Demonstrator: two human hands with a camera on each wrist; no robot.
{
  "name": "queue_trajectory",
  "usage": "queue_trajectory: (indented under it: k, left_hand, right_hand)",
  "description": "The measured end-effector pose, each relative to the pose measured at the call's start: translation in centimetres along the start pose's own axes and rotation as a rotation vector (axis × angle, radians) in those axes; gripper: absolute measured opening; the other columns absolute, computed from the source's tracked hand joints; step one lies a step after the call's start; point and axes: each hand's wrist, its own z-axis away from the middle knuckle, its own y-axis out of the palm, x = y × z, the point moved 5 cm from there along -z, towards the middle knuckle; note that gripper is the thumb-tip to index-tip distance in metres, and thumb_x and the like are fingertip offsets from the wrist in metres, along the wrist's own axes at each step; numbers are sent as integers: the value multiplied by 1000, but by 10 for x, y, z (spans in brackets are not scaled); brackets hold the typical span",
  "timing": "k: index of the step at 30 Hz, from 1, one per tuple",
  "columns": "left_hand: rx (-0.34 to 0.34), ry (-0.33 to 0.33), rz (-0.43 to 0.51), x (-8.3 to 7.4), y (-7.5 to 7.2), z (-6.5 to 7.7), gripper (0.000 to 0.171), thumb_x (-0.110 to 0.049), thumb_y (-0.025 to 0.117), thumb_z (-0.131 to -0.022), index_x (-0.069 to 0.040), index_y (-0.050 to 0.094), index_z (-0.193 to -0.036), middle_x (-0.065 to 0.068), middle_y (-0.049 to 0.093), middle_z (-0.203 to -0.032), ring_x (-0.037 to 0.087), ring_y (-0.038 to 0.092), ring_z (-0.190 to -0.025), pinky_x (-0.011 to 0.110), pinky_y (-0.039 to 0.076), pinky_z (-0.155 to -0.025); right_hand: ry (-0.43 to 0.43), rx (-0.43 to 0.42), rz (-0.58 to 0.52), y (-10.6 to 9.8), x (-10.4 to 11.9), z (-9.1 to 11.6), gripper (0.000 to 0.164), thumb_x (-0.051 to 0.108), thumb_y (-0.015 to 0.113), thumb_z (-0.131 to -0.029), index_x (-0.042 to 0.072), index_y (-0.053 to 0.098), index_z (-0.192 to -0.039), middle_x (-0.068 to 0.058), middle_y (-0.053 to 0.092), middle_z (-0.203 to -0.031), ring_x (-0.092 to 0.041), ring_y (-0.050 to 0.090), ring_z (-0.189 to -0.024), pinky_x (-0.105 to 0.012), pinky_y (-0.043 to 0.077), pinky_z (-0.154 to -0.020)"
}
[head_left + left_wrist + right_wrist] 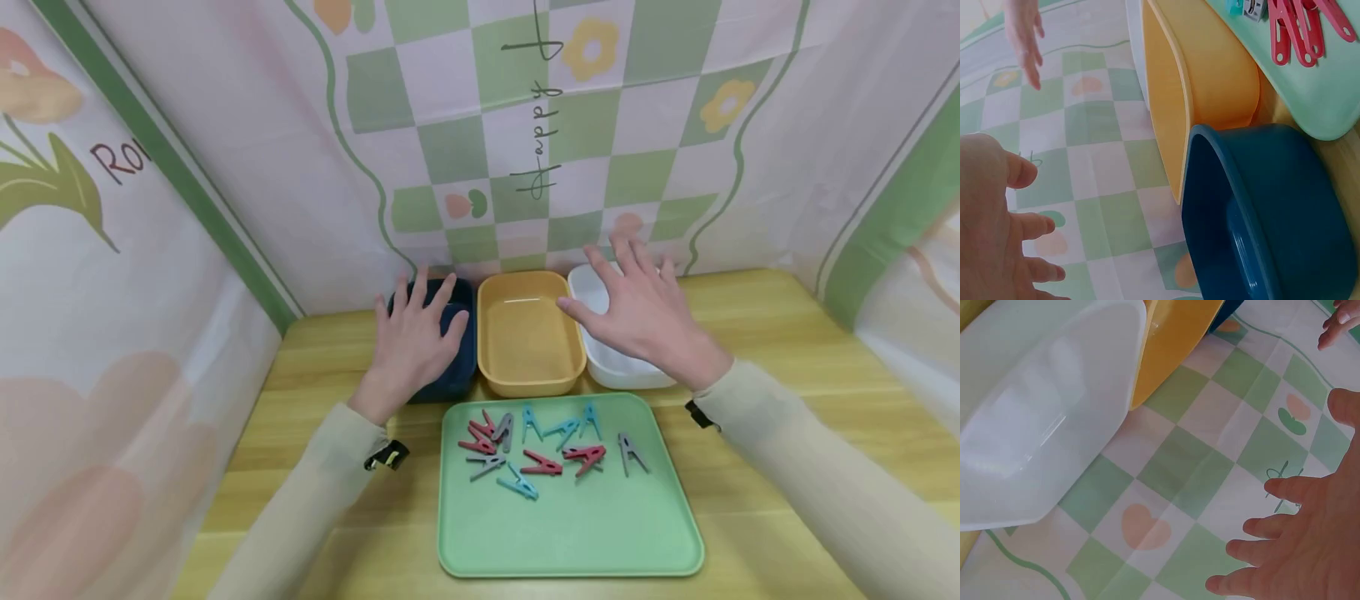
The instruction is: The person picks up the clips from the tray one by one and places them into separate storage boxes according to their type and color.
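Left hand (pixel 414 337): being held above the dark blue bin (pixel 450 387), fingers spread and nearly straight; nothing is being gripped, and a gap to the bin is being shown in the left wrist view.
Right hand (pixel 648 312): being held over the white bin (pixel 630 379), fingers spread, thumb directed towards the yellow bin (pixel 529 389); nothing is being gripped.
Sleeves: both forearms are being covered by pale fabric (pixel 810 467), with a black band (pixel 386 456) being worn at the left wrist and another at the right.
Bins: being lined up side by side along the back of the tabletop (pixel 405 533), yellow between dark blue and white.
Tray (pixel 570 533): green, being supported by the tabletop just in front of the bins.
Clothespins (pixel 542 464): red, blue and grey, being carried on the tray's far half; some are being overlapped at the left, while one grey is being kept apart at the right.
Backdrop (pixel 517 75): green-and-white checked cloth, being hung behind the bins.
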Motion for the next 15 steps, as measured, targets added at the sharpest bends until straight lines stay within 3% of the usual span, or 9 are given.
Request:
queue_trajectory:
  k: [6, 15]
  left_hand:
    - [4, 3, 21, -1, 1, 7, 64, -58, 32, -110, -30, 30, -167, 15, 16, -175, 45, 12, -158, 75, 11, -122]
    - [16, -1, 48, 5, 3, 18, 65, -58, 32, -110, -29, 29, -168, 14, 13, -175, 43, 7, -159, 75, 9, -122]
  right_hand:
    - [-2, -5, 4, 1, 1, 6, 99, 80, 41, -97, 8, 33, -165, -23, 8, -174, -51, 13, -155, -82, 0, -117]
    - [-32, -26, 12, -1, 5, 16, 97, 79, 44, -98, 6, 37, -163, -30, 21, -169, -50, 19, -154, -80, 8, -118]
